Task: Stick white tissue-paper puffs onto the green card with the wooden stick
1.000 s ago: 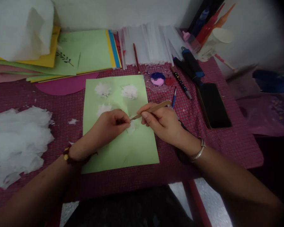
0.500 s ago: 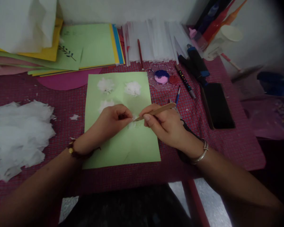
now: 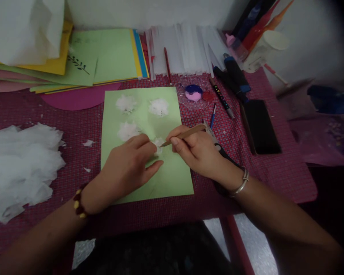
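Note:
My right hand [image 3: 190, 147] grips a slim brown stick with a pointed end [image 3: 190, 132]; whether it is a pencil or a plain wooden stick I cannot tell. Its tip touches a small white paper tuft [image 3: 158, 147] on the light green sheet [image 3: 166, 183]. My left hand [image 3: 132, 162] rests over the sheet with thumb and fingers apart, fingertips by that same tuft. Fluffy white tufts sit higher on the sheet: one at top left [image 3: 126, 104], one at top right [image 3: 159, 107] and one [image 3: 128, 130] just above my left hand.
A heap of white tissue pieces [image 3: 25, 164] lies left. Behind are coloured papers [image 3: 114, 53] and white strips [image 3: 186, 49]. A paint palette [image 3: 193, 93], patterned pen [image 3: 221, 98], blue-handled knife [image 3: 236, 70], blue brush [image 3: 213, 115] and black phone-like slab [image 3: 262, 126] lie right.
My left hand's pinch has opened, thumb dropping away from the fingers, and the hand has shifted slightly left. My right hand keeps the stick's tip at the tuft. The view has shifted slightly.

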Demonstrator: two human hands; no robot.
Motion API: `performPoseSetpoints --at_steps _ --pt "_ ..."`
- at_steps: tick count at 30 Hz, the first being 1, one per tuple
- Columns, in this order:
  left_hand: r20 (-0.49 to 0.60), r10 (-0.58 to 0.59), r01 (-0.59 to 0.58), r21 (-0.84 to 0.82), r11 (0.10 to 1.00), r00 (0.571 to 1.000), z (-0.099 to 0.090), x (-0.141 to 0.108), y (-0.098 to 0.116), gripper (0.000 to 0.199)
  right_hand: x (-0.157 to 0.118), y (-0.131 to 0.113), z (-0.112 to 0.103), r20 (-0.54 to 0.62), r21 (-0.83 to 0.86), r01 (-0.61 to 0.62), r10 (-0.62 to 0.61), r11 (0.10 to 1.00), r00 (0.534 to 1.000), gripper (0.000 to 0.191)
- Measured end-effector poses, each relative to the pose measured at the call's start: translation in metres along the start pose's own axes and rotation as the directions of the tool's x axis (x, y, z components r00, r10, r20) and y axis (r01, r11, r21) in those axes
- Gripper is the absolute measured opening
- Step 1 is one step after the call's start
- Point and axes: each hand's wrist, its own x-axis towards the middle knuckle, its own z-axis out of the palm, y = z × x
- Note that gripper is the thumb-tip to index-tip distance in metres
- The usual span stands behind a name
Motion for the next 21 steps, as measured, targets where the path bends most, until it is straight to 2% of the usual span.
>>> performPoseSetpoints --at_steps 3,6,10,14,18,21 --pt "0.047 0.059 -0.068 0.23 0.971 0.997 0.003 -0.005 0.003 0.023 0.0 0.0 0.0 0.0 0.009 -0.02 0.02 1.0 1.0 0.035" --pt "0.061 0.045 -0.06 0.267 0.962 0.997 0.008 -0.003 0.0 0.026 0.001 0.0 0.0 0.003 0.024 -0.037 0.037 0.999 0.999 0.034" --pt "0.01 -0.017 0.016 0.098 0.995 1.0 0.011 0.004 -0.008 0.021 0.001 0.001 0.0 -0.02 0.051 -0.03 0.031 0.998 0.999 0.029" --pt "-0.015 -0.091 0.09 -0.092 0.992 0.996 0.009 0.011 -0.013 0.014 0.001 0.002 0.001 -0.036 0.057 -0.04 0.042 0.998 0.998 0.024" --pt "-0.024 -0.127 0.122 -0.142 0.982 0.992 0.009 0.014 -0.013 0.014 0.001 0.002 0.0 -0.075 0.108 -0.024 0.033 0.994 0.997 0.021" --pt "-0.042 -0.143 0.135 -0.148 0.98 0.989 0.01 0.015 -0.013 0.014 -0.001 0.0 -0.002 -0.165 0.214 -0.043 0.08 0.976 0.983 0.02"
